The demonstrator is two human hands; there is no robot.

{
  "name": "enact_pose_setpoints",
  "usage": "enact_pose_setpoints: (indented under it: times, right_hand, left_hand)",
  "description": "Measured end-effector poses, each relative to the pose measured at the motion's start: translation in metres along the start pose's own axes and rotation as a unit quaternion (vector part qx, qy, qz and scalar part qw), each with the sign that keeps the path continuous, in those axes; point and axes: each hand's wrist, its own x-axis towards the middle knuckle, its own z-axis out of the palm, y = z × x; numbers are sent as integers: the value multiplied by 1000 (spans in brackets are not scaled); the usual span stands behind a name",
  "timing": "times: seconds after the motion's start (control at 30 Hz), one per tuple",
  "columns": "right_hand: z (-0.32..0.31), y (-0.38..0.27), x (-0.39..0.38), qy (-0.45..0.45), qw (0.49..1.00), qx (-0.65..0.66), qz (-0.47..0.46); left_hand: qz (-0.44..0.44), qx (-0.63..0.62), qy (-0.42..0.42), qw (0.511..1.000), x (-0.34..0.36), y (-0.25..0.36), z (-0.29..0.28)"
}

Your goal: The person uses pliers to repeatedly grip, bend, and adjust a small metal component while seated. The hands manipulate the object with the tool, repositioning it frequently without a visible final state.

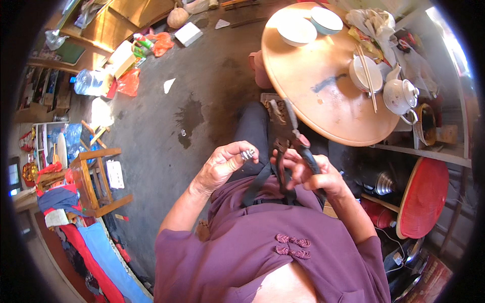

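My left hand (221, 167) pinches a small shiny metal piece (247, 154) between thumb and fingertips, above my left thigh. It is too small to tell its kind. In my right hand (319, 172) is a tool with a black and red handle (308, 157). Its narrow grey metal end (292, 117) points away from me, close to the near left edge of the round table. My fingers are wrapped around the handle and hide part of it. The two hands are apart, in front of my purple top (262, 227).
The round wooden table (323, 113) bears bowls (297, 32), chopsticks (370, 78) and a white teapot (400, 96). A red round lid-like thing (427, 197) stands at right. On the left are a wooden chair (101, 182) and a large plastic bottle (91, 83). The floor has a wet patch (190, 121).
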Motion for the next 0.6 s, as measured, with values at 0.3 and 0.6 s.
enact_pose_setpoints:
  times: [0.3,0.6]
  right_hand:
    - [-2,-49,-24,-146,966,-208,52]
    - [8,-45,-23,-162,894,-415,50]
  left_hand:
    - [123,199,-10,972,-7,33,-13]
    - [186,450,15,873,-16,41,-12]
